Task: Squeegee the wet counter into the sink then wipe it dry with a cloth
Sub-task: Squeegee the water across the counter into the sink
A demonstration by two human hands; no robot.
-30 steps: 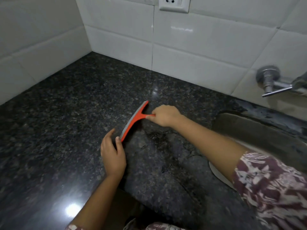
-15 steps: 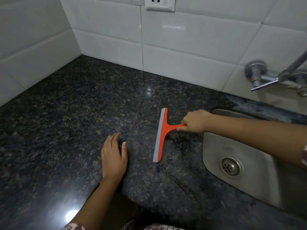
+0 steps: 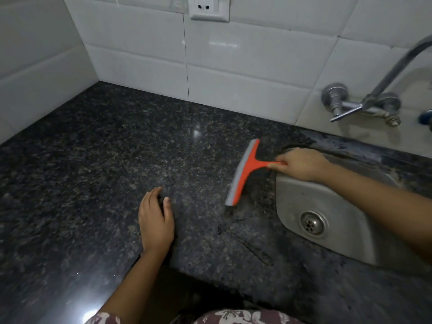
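An orange squeegee (image 3: 245,174) with a grey rubber blade lies edge-down on the dark speckled granite counter (image 3: 105,160), just left of the steel sink (image 3: 350,218). My right hand (image 3: 301,163) grips its short handle over the sink's left rim. My left hand (image 3: 155,220) rests flat on the counter near the front edge, fingers apart, holding nothing. Thin streaks of water (image 3: 245,242) trail on the counter below the blade. No cloth is in view.
White tiled walls (image 3: 245,73) close the counter at the back and left. A wall socket (image 3: 209,8) sits up high. A metal tap (image 3: 364,104) juts out above the sink. The sink drain (image 3: 312,223) is uncovered. The counter's front edge runs beside my left wrist.
My right hand has dragged the squeegee to the right across the counter, from near my left hand to the sink's rim. My left hand has stayed flat on the counter.
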